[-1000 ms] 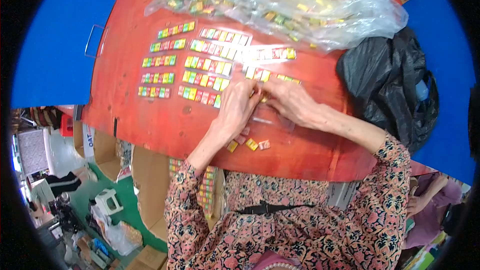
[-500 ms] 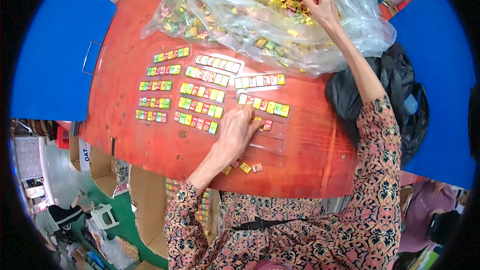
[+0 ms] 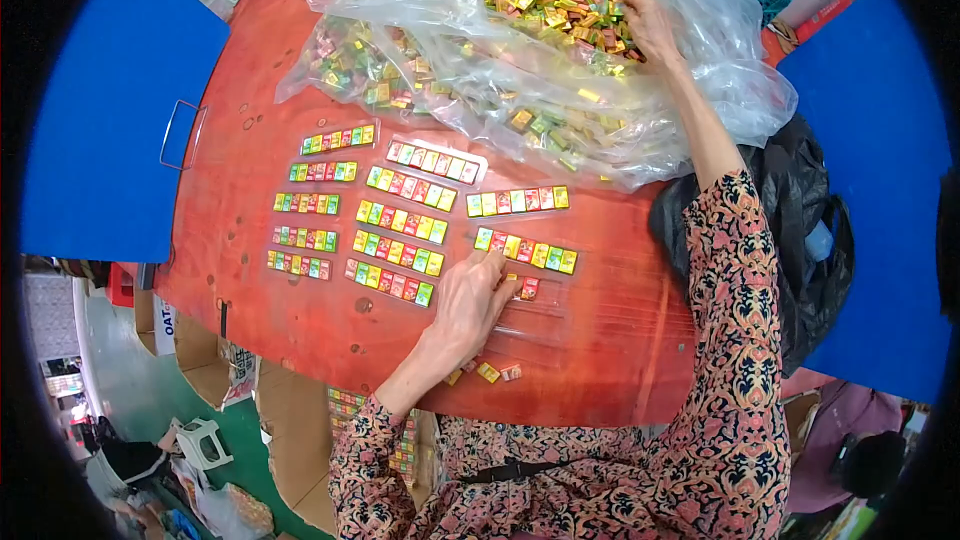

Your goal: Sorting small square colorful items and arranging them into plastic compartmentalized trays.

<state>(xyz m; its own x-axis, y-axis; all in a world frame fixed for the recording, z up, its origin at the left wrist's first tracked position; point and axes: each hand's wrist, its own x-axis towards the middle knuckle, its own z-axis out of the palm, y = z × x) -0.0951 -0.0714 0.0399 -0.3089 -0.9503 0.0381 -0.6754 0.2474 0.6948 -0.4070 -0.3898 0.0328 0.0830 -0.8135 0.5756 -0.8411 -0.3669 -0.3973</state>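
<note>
Our left hand (image 3: 468, 302) lies flat, fingers together, pressing a clear strip tray (image 3: 530, 315) on the near red table (image 3: 250, 140), just beside the filled rows (image 3: 395, 252). Far right, our right hand (image 3: 648, 25) digs into the plastic bag of wrapped candies (image 3: 540, 0); we cannot tell its grip.

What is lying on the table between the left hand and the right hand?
In the head view, two filled candy strips and the clear bag's edge lie between the left hand and right hand.
</note>
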